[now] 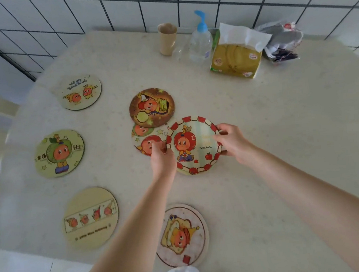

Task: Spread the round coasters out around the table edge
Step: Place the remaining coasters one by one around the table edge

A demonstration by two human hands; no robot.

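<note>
Both hands, left and right, pinch the checkered coaster by its rim, mid-table beside the stack (four lie placed); next it likely needs a free edge spot.

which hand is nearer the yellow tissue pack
Right. The right hand grips the right rim of the red-bordered coaster, below and slightly left of the tissue pack. The left hand holds the coaster's left rim, farther away.

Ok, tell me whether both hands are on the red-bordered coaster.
Yes, the left hand and right hand grip opposite edges of the red-bordered coaster.
</note>
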